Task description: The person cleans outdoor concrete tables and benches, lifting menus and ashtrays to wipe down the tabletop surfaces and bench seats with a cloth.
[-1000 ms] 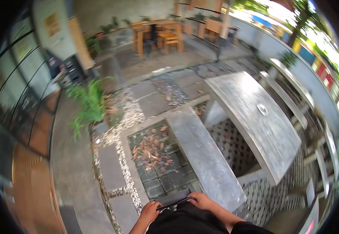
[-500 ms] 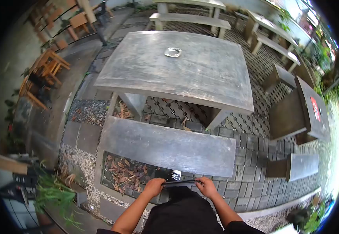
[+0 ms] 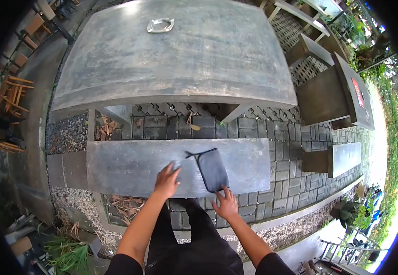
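A flat dark pouch (image 3: 213,168) with black edging and a short strap at its upper left corner lies on the grey concrete bench (image 3: 130,160). My right hand (image 3: 227,204) is just below the pouch, its fingers apart and the fingertips at the pouch's lower right corner. It does not look wrapped round the pouch. Left of the pouch, my left hand (image 3: 167,181) hovers over the bench's front edge, fingers spread and slightly blurred, with nothing in it.
Beyond the bench stands a large concrete table (image 3: 176,59) with a silvery ashtray (image 3: 160,25) on it. A smaller concrete table (image 3: 327,91) and a stool (image 3: 343,159) are at the right. Dry leaves (image 3: 124,208) lie beneath the bench, and a potted plant (image 3: 68,254) stands lower left.
Both hands held a dark strap-like edge close to my body; now they are apart over the bench, and the pouch lies there. My view has moved closer to the table.
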The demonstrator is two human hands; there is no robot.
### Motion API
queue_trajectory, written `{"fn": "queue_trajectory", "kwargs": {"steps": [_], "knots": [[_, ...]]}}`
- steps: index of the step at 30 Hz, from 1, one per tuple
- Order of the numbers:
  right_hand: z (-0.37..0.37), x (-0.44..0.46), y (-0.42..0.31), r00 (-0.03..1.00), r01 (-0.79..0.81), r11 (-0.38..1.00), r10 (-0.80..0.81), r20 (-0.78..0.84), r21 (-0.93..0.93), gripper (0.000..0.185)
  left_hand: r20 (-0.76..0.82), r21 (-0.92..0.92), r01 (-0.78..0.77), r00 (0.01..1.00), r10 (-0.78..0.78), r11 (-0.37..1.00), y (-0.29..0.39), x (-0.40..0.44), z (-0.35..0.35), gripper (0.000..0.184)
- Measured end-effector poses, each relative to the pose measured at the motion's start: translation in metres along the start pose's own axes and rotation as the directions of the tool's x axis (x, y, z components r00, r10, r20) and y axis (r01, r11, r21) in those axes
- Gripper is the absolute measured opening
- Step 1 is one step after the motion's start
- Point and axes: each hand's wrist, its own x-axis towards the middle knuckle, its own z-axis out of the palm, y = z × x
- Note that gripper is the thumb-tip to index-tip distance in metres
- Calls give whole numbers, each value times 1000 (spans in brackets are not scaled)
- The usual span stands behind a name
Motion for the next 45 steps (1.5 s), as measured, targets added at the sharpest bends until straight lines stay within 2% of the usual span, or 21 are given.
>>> {"fn": "queue_trajectory", "kwargs": {"steps": [2,3,7,8,9,12,17,18,26,27,28,29,30,31,32,34,38,39,40,41,45], "knots": [[12,31,-9,996,18,998,-23,-86,-63,56,-8,-20,199,980,-199,980,-45,-24,-4,78],[27,50,-3,994,52,995,-59,-93,-83,65,6,23,332,943,-332,943,-81,-39,1,94],[48,122,2,993,-17,987,-2,-121,-161,73,-17,-118,843,526,-850,524,-211,-100,0,142],[57,136,7,990,-42,984,18,-137,-173,72,29,-124,908,406,-913,400,-238,-108,3,150],[67,150,9,987,-68,980,39,-153,-185,71,204,-284,933,285,-937,222,-243,-107,-15,163],[74,179,-27,959,-208,958,160,-234,-198,70,353,14,996,81,-932,92,-236,-78,-22,171],[102,237,-159,965,-185,962,139,-223,-201,72,468,4,997,66,-881,77,-229,-73,-29,173],[108,250,-197,977,-155,970,123,-173,-185,72,537,-21,993,112,-836,120,-229,-73,-33,174],[190,320,-474,971,233,971,-235,-50,-43,70,526,-76,996,84,-846,51,-226,-77,-4,168],[201,326,-502,959,280,960,-281,-39,-23,69,408,-22,996,92,-908,92,-217,-70,-12,133],[213,330,-526,934,352,936,-350,-69,15,67,414,-20,997,79,-907,78,-216,-74,10,133],[223,333,-547,905,419,907,-412,-103,54,65,-164,116,981,171,-972,153,-219,-84,53,118],[230,336,-565,892,449,892,-446,-76,42,63,-665,277,951,293,-687,138,-227,-90,91,105],[235,339,-581,879,476,879,-474,-51,33,61,-746,335,942,276,-606,17,-239,-89,114,87],[240,342,-591,854,520,854,-520,28,8,57,-743,344,939,285,-606,18,-243,-95,119,87],[247,342,-595,819,574,818,-573,36,-31,55,-703,396,918,311,-640,11,-246,-104,122,94],[236,338,-554,774,633,757,-626,-96,165,57,-641,470,881,386,-663,58,-247,-103,97,106],[230,335,-536,791,611,779,-605,-90,142,60,-129,401,892,278,-952,207,-239,-97,49,119],[222,332,-517,810,587,801,-581,-84,116,62,453,278,915,142,-880,291,-233,-93,19,132],[210,328,-495,838,545,832,-546,-26,98,65,441,-39,996,89,-893,80,-230,-90,13,159],[157,304,-371,917,396,916,-398,22,60,67,491,-62,996,93,-866,72,-227,-85,-30,175]]}}
